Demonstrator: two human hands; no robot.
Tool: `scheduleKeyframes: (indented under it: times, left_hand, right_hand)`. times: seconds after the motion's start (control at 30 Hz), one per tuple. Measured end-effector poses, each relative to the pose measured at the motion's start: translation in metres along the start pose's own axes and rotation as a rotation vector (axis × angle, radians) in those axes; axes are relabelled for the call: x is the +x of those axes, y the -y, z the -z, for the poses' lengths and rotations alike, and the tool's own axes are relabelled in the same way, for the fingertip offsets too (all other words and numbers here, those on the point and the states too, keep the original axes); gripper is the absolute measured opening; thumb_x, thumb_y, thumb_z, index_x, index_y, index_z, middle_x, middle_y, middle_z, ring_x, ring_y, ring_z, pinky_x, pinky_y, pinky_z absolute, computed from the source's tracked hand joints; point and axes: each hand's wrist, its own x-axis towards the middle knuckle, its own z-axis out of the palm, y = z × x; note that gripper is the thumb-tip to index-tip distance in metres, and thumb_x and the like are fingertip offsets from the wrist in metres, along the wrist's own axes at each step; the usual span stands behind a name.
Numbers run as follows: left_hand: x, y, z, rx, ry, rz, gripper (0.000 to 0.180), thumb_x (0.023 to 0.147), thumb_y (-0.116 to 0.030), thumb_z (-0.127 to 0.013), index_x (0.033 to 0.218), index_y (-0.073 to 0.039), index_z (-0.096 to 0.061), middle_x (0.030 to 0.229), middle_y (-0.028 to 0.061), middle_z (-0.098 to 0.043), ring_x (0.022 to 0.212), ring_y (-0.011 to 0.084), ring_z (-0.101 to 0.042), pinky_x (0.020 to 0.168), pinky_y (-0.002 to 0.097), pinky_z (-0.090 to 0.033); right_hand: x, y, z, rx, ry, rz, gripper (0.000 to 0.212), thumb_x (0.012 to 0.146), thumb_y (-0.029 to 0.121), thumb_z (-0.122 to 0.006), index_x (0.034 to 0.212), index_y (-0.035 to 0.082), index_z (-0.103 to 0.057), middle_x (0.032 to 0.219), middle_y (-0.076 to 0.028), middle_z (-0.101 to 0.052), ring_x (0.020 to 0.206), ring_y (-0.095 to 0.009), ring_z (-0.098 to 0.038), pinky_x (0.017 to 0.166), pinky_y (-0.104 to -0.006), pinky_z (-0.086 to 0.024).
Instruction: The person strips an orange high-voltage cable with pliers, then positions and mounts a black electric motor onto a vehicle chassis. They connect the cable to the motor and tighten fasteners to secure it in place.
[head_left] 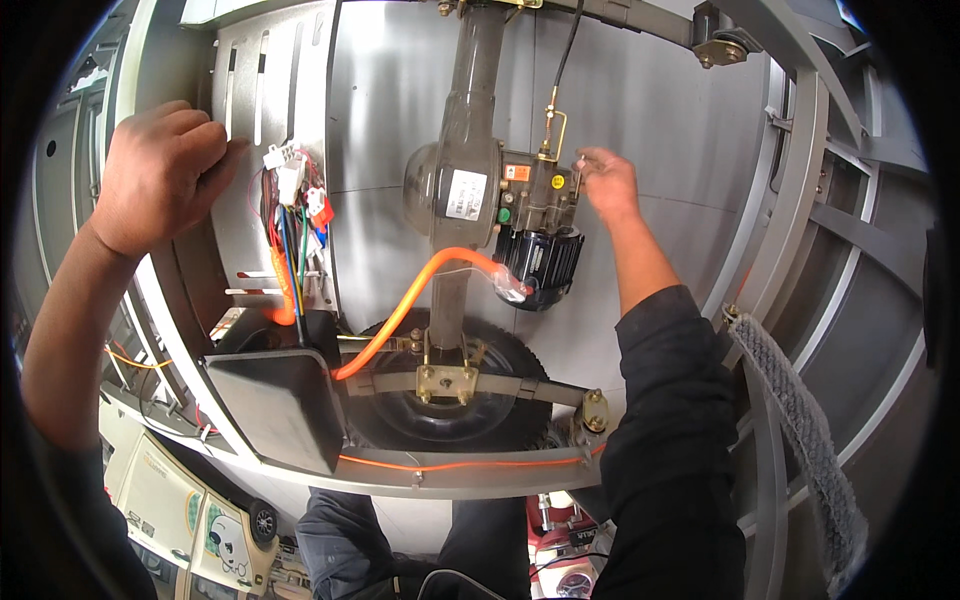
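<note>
My left hand (165,180) is curled into a fist above the left side rail of a grey metal frame; whatever lies inside it is hidden. My right hand (607,182) has its fingers pinched together at the right side of a gearbox (545,190). Something small and pale shows at those fingertips, too small to name. The gearbox joins a grey axle (470,110), and a black finned motor (540,265) sits at its near end. A thick orange cable (415,290) runs to the motor, its end wrapped in clear plastic. From above, a black control cable (570,55) reaches a bracket on the gearbox.
Bundled wires with white and red connectors (290,180) stand near the left rail, above a black box (275,400). A wheel (440,400) lies beneath the leaf spring (520,387). A grey fluffy cloth (800,430) hangs off the right side. The frame's near rail (450,482) crosses before my legs.
</note>
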Motion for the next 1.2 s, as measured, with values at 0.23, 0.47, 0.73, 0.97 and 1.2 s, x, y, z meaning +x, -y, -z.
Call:
scheduleKeyframes:
  times: [0.23, 0.47, 0.73, 0.97, 1.2]
  left_hand:
    - [0.001, 0.001, 0.001, 0.021, 0.001, -0.002, 0.037, 0.084, -0.013, -0.08, 0.067, -0.008, -0.048, 0.066, 0.0082, -0.052, 0.065, 0.0307, -0.059, 0.055, 0.0443, -0.046]
    - [0.0, 0.002, 0.001, 0.0, -0.031, -0.002, 0.037, 0.082, -0.011, -0.081, 0.066, -0.009, -0.048, 0.065, 0.0074, -0.053, 0.064, 0.0298, -0.058, 0.055, 0.0435, -0.046]
    - [0.0, 0.003, 0.002, 0.027, -0.05, -0.018, 0.036, 0.081, -0.012, -0.082, 0.066, -0.009, -0.049, 0.065, 0.0068, -0.053, 0.063, 0.0293, -0.058, 0.055, 0.043, -0.047]
    - [-0.004, 0.006, -0.002, -0.031, -0.071, -0.019, 0.031, 0.081, -0.015, -0.082, 0.066, -0.01, -0.055, 0.065, 0.0054, -0.058, 0.065, 0.027, -0.062, 0.057, 0.0399, -0.052]
    - [0.001, 0.004, -0.001, -0.068, -0.131, -0.063, 0.034, 0.079, -0.012, -0.082, 0.065, -0.009, -0.05, 0.066, 0.0073, -0.054, 0.064, 0.0294, -0.059, 0.056, 0.0425, -0.048]
  right_hand:
    - [-0.001, 0.005, -0.003, 0.092, -0.051, -0.107, 0.03, 0.106, 0.007, -0.062, 0.135, 0.0, -0.067, 0.114, -0.012, -0.076, 0.093, -0.017, -0.073, 0.078, -0.0326, -0.062]
    - [0.007, -0.004, -0.006, -0.029, -0.092, -0.092, 0.03, 0.107, 0.01, -0.061, 0.136, 0.003, -0.067, 0.114, -0.009, -0.075, 0.091, -0.018, -0.072, 0.077, -0.034, -0.061]
    - [0.003, 0.002, -0.005, -0.106, 0.065, -0.075, 0.032, 0.108, 0.015, -0.061, 0.138, 0.005, -0.067, 0.121, -0.009, -0.075, 0.105, -0.02, -0.071, 0.088, -0.0407, -0.059]
    - [-0.02, 0.003, 0.013, -0.255, 0.144, -0.315, 0.041, 0.11, 0.024, -0.057, 0.146, 0.007, -0.063, 0.139, -0.012, -0.067, 0.125, -0.03, -0.065, 0.102, -0.048, -0.054]
    - [-0.064, -0.003, 0.013, -0.131, 0.102, -0.349, 0.049, 0.112, 0.027, -0.051, 0.158, 0.011, -0.051, 0.156, -0.015, -0.057, 0.137, -0.036, -0.058, 0.111, -0.054, -0.047]
